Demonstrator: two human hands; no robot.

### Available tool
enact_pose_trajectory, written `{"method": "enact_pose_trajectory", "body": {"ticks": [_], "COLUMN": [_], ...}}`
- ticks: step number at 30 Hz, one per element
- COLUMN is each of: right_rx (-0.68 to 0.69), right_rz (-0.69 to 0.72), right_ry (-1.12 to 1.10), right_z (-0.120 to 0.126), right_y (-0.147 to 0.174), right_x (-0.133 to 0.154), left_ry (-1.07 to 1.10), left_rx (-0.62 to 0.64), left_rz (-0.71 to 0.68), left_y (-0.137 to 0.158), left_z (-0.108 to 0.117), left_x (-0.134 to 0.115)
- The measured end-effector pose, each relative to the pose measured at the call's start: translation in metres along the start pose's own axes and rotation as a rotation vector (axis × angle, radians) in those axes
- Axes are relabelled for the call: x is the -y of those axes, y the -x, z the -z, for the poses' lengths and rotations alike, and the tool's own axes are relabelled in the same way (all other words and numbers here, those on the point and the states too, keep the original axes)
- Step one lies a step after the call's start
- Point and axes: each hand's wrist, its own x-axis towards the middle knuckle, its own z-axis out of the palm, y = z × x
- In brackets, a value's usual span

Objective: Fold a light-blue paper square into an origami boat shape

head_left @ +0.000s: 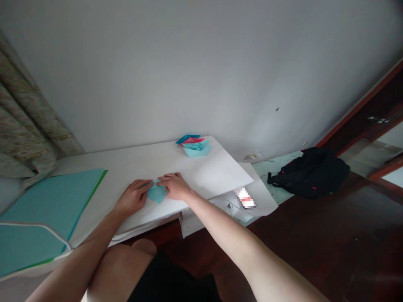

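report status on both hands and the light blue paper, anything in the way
Left hand, right hand both touching light blue paper. Paper on white table, between the hands. Three paper boats nearer wall, not in the way.

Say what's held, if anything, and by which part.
Blue paper: left hand on its left side, right hand on its right; gripped or pressed, I can't tell.

Both hands point(174, 186) touch light-blue paper point(157, 194) on a white table point(135, 163).
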Motion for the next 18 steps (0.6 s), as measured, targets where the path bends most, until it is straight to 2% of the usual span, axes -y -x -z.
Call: {"method": "enact_pose_trajectory", "body": {"ticks": [7,18], "right_rx": [-0.037,-0.007], "right_rz": [0.031,0.051], "right_ry": [0.010,0.023], "right_z": [-0.0030,0.0006], "right_y": [0.0033,0.0030], "right_x": [-0.0008,0.0032], "left_ry": [0.000,0.013], "left_rx": [-0.004,-0.003], "left_rz": [0.009,0.062], "left_y": [-0.0007,-0.0007], "left_z": [0.0061,0.0058], "left_x": [-0.0067,-0.0068]}}
